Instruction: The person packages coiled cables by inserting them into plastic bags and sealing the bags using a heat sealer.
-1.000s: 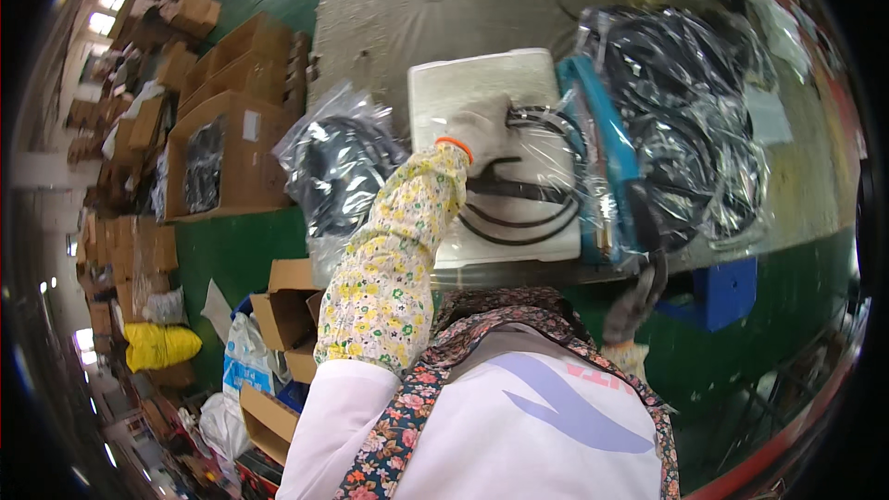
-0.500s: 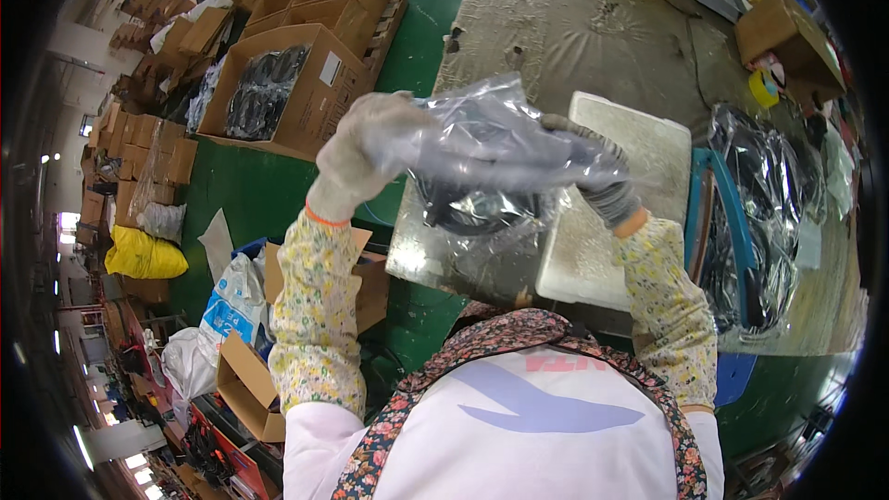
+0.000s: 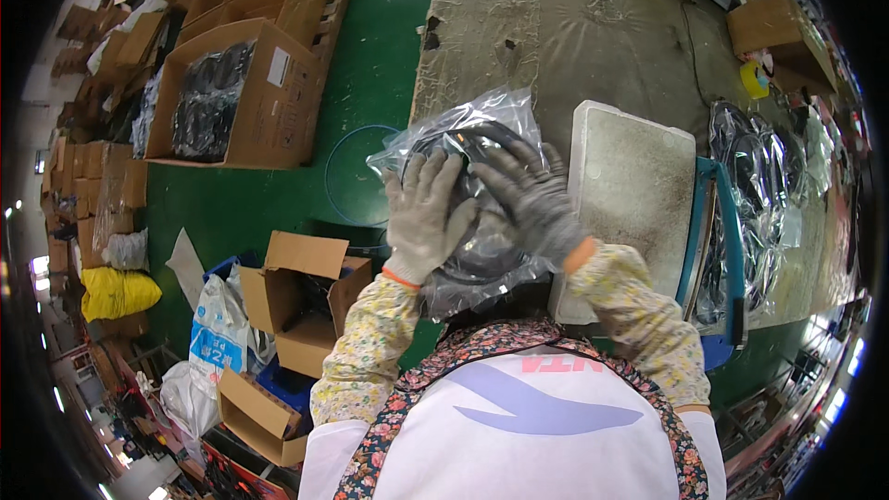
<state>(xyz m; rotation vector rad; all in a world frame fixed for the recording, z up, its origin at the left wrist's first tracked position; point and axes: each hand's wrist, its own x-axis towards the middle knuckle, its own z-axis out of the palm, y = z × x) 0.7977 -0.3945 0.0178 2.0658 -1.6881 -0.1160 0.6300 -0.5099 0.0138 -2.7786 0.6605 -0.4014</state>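
Observation:
A clear plastic bag [image 3: 511, 109] with a black ring-shaped item [image 3: 477, 264] inside lies at the near left edge of the workbench. My left hand [image 3: 424, 213], in a pale grey glove, rests flat on the bag's left side with its fingers apart. From the right, my right hand [image 3: 535, 194] in a darker grey glove presses on the bag, fingers stretched out. Both palms hide much of the item. Just right of my right hand lies a white foam slab [image 3: 630, 194].
Right of the slab stands a teal frame-like tool [image 3: 729, 241], beside several bagged black items [image 3: 764, 194]. A carton [image 3: 269, 102] of bagged black pieces is at the far left. Another open carton [image 3: 306, 268] stands on the green floor. A brown box [image 3: 778, 32] sits at the back right.
The bag has come down from in front of me onto the bench edge and spread out. Both hands have gone from gripping its sides to lying flat on it.

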